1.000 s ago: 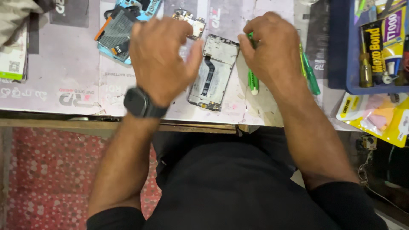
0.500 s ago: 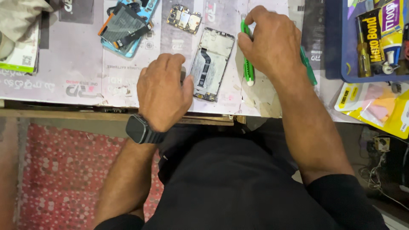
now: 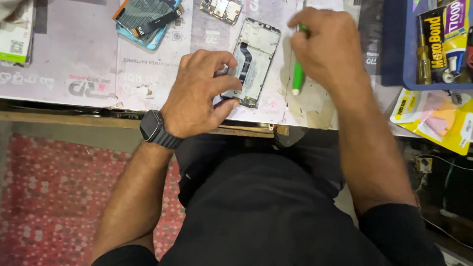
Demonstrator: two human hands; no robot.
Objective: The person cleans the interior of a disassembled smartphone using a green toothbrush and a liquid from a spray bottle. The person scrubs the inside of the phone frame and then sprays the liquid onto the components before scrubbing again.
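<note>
Opened phone frame (image 3: 252,61) lies flat on the surface (image 3: 88,54), close to its near edge, long axis running from that edge away toward the far side, tipped slightly to the right at the far end. Left hand (image 3: 197,93) sits at the frame's near-left corner, thumb and curled fingers pinched on the lower left edge of it, so this is the nearer hand and the one gripping the frame; the frame extends up and to the right from that grip. Right hand (image 3: 327,44) is just beside the frame's right long edge, closed around a green-handled tool (image 3: 297,79) whose shaft points toward the near edge, roughly parallel to the frame; its working tip is hidden under the fingers, and whether it touches the frame cannot be told. A small circuit board (image 3: 221,9) lies past the frame's far-left corner, cut off by the top of the view. A battery with a ribbon cable on a blue back cover (image 3: 147,19) lies toward the far left, also cut off. A blue tray (image 3: 394,49) holding glue tubes stands at the right edge, yellow packets (image 3: 433,118) below it. Black wristwatch (image 3: 156,129) on the left wrist. Fine parts inside the frame too small to make out.
</note>
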